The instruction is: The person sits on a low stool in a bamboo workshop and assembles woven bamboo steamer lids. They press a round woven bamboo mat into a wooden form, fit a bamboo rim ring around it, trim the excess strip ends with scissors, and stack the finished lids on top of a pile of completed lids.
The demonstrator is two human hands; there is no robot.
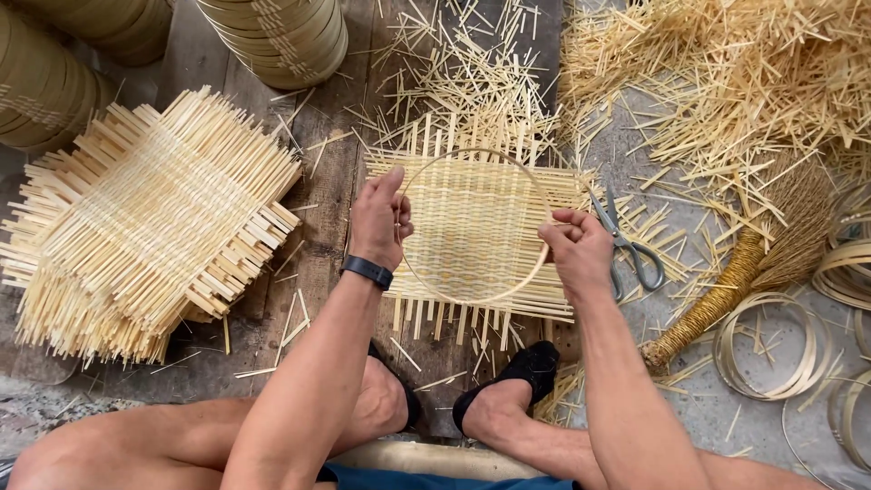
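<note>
From the head camera I look straight down at a thin bamboo hoop [474,298], a pale, narrow strip bent into a near circle, lying over a flat woven bamboo mat [472,236] whose loose strip ends stick out on every side. The mat rests on dark wooden planks [331,181] between my knees, and the hoop sits roughly centred on its woven middle. My left hand [378,220] holds the hoop's left edge, fingers curled round the strip and thumb raised; my right hand [575,245] pinches the right edge between thumb and bent fingers, closed tight on it. Scissors [626,245] lie just beside my right hand, partly behind it. A stack of finished mats [145,227] sits to the left, a broom [753,263] and loose bamboo rings [771,349] to the right, and offcut splinters [726,82] litter the top right. I cannot make out whether the hoop ends overlap, since my fingers cover both grip points. The rolled hoops [281,32] at the top are cut off by the frame, and my black shoes [517,372] hide the mat's near edge.
</note>
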